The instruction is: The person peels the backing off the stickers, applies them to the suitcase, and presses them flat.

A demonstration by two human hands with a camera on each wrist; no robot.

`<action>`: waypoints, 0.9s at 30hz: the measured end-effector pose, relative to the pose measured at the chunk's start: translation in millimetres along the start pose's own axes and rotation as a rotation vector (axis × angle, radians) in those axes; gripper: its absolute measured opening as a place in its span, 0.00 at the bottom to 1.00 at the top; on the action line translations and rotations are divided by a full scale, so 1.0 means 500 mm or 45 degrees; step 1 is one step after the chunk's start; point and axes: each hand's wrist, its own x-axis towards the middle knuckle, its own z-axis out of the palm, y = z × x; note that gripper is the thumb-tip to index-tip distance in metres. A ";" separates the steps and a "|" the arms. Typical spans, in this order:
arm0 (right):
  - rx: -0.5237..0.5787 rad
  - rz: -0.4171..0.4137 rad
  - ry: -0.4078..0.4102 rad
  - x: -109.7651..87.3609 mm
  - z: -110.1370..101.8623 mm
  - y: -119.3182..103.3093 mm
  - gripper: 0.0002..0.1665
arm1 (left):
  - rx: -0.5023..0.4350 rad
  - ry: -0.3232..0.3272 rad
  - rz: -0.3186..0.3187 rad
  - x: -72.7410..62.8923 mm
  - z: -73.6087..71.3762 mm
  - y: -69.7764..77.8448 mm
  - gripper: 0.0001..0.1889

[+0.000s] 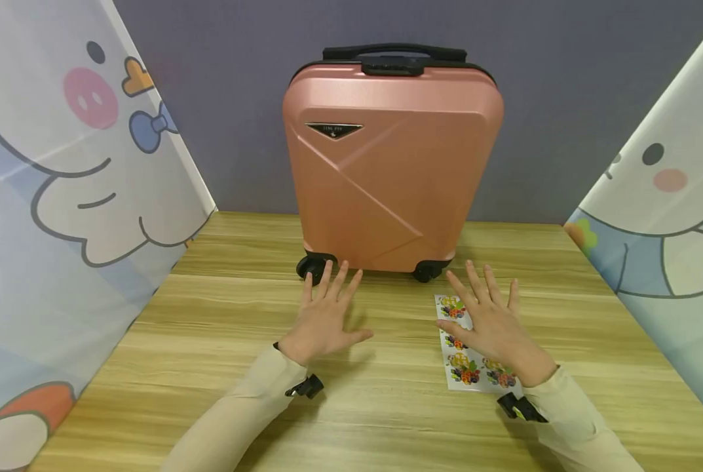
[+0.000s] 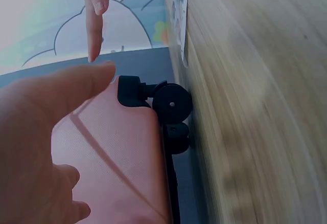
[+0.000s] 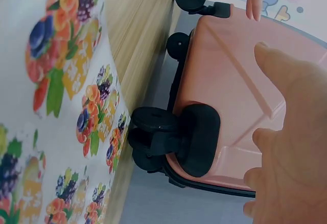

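Observation:
A pink hard-shell suitcase [image 1: 386,170] stands upright on its black wheels at the back of the table. My left hand [image 1: 325,324], fingers spread, is over the tabletop in front of the suitcase's left wheel [image 1: 314,265] and holds nothing. To the right, my right hand [image 1: 493,324] spreads its fingers above a white sticker sheet [image 1: 454,380] printed with colourful fruit clusters, hiding part of it. Whether that hand touches the sheet cannot be told from the head view. The right wrist view shows the sheet [image 3: 15,86] lying beside the suitcase wheels [image 3: 153,119].
The wood-grain table [image 1: 380,432] runs back to a grey-blue panel [image 1: 227,118]. Cartoon-printed sheets stand at the left [image 1: 9,216] and the right [image 1: 681,275]. A black carry handle [image 1: 395,49] tops the suitcase. Black straps with small devices are on both wrists.

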 end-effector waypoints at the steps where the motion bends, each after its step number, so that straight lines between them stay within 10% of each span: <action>1: -0.006 -0.003 0.002 0.000 0.000 0.001 0.53 | -0.004 0.007 0.007 0.001 -0.001 0.001 0.56; 27: 0.034 -0.121 0.038 0.009 -0.008 0.079 0.52 | -0.258 0.028 0.260 0.051 0.024 0.068 0.54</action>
